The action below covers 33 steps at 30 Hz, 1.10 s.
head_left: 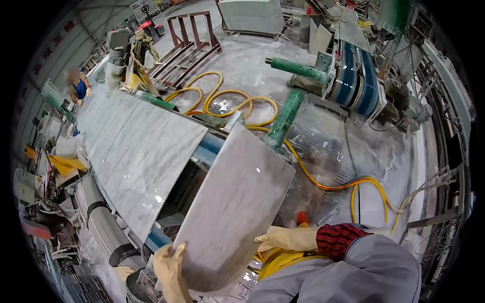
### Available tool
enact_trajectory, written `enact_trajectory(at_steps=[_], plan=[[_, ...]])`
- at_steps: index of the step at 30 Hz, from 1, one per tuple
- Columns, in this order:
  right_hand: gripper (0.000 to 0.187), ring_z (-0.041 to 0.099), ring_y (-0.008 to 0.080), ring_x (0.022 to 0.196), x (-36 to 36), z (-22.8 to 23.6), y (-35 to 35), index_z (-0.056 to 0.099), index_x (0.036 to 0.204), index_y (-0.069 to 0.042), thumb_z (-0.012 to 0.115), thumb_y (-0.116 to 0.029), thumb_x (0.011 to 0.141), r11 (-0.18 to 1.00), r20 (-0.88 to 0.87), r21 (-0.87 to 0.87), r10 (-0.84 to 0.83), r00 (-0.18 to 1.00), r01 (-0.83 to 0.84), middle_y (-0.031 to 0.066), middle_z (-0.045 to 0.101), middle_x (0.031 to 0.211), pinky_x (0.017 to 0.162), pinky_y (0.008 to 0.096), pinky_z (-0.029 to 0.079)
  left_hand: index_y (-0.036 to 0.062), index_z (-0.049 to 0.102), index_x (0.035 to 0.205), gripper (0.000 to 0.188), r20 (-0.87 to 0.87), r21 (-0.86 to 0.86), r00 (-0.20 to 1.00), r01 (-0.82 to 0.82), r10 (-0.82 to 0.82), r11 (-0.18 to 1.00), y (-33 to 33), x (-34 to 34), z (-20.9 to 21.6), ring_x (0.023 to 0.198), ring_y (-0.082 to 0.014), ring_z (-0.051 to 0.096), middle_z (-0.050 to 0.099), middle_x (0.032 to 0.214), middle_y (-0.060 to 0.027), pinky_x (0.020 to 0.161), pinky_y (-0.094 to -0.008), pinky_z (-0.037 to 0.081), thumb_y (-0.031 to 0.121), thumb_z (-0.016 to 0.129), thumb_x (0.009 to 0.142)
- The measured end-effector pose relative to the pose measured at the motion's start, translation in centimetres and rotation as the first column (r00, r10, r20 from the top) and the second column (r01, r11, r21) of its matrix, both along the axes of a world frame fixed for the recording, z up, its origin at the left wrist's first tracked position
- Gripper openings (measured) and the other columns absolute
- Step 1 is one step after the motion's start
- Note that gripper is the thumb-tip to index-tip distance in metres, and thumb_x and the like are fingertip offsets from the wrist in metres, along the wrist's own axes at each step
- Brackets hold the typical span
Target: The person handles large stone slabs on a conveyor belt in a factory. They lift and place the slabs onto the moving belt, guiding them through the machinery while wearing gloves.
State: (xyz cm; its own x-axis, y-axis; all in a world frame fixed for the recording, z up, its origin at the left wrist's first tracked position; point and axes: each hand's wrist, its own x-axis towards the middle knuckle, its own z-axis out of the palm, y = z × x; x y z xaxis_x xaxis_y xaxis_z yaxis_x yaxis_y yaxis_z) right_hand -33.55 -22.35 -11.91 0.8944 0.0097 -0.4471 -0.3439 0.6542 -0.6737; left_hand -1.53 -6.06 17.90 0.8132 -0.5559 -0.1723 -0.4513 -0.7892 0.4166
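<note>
2 gloved hands [171,266] grasping 1 tilted slab [240,197] | 2 blue belts [369,83] | 1 distant co-worker [81,89]

A blue-belted conveyor [210,150] carries grey-veined white slabs [146,154], and a looping yellow hose [328,188] lies directly on the wet grey floor [245,60].

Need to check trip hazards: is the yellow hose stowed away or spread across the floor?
Spread out: the yellow hose lies in loose loops on the floor, then runs rightward.
</note>
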Motion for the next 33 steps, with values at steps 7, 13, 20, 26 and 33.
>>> enact_trajectory(at_steps=[7, 13, 20, 26, 33], plan=[[0.055, 0.074, 0.0251, 0.08, -1.8, 11.7, -8.3, 0.079, 0.103, 0.012, 0.086, -0.041, 0.093, 0.957, -0.261, -0.239, -0.226, 0.939, 0.163, 0.0155, 0.079, 0.084, 0.077, 0.0362, 0.057, -0.0004, 0.08, 0.118, 0.048, 0.108, 0.017, 0.994, -0.01, 0.009, 1.0, -2.2, -2.9, 2.5, 0.095, -0.0388, 0.077, 0.082, 0.105, -0.0216, 0.089, -0.0483, 0.059, 0.045, 0.076, 0.103], [0.048, 0.068, 0.0192, 0.092, -10.2, 18.9, -24.2, 0.078, 0.116, 0.008, 0.085, -0.033, 0.092, 0.716, -0.222, -0.642, -0.515, 0.828, 0.274, 0.0115, 0.076, 0.096, 0.083, 0.0352, 0.052, -0.0066, 0.075, 0.083, 0.052, -0.048, -0.697, 0.998, -0.056, 0.031, 0.715, -18.2, -8.2, -3.8, 0.064, -0.0118, 0.051, 0.062, 0.071, -0.0006, 0.061, -0.0309, 0.039, 0.042, 0.091, 0.09], [0.045, 0.069, 0.0242, 0.122, -22.5, 19.6, -41.6, 0.065, 0.144, 0.001, 0.074, -0.019, 0.104, 0.39, 0.071, -0.197, -0.909, 0.41, 0.9, 0.0125, 0.072, 0.134, 0.105, 0.0408, 0.056, -0.0066, 0.078, 0.097, 0.045, -0.456, -0.746, 0.835, -0.17, -0.308, 0.643, -41.7, -20.9, -10.4, 0.077, -0.0125, 0.056, 0.07, 0.084, -0.0026, 0.071, -0.0316, 0.047, 0.038, 0.084, 0.1], [0.049, 0.07, 0.0267, 0.123, -34.8, 20.7, -50.2, 0.061, 0.146, 0.002, 0.074, -0.022, 0.105, 0.227, -0.074, -0.29, -0.974, 0.215, 0.93, 0.0161, 0.073, 0.134, 0.106, 0.0415, 0.057, 0.0003, 0.079, 0.107, 0.05, -0.57, -0.479, 0.776, -0.048, -0.269, 0.876, -53.0, -34.0, -13.0, 0.078, -0.015, 0.059, 0.074, 0.091, -0.0042, 0.072, -0.0322, 0.05, 0.05, 0.08, 0.102], [0.064, 0.066, 0.0278, 0.13, -42.4, 12.1, -52.2, 0.064, 0.146, -0.001, 0.083, -0.038, 0.096, 0.157, -0.247, -0.45, -0.968, 0.047, 0.879, 0.0154, 0.072, 0.136, 0.11, 0.0466, 0.051, 0.0045, 0.08, 0.125, 0.054, -0.71, -0.219, 0.671, 0.078, -0.214, 0.973, -58.2, -39.2, -15.3, 0.087, -0.0167, 0.068, 0.079, 0.102, -0.0059, 0.082, -0.0358, 0.055, 0.053, 0.071, 0.104]])
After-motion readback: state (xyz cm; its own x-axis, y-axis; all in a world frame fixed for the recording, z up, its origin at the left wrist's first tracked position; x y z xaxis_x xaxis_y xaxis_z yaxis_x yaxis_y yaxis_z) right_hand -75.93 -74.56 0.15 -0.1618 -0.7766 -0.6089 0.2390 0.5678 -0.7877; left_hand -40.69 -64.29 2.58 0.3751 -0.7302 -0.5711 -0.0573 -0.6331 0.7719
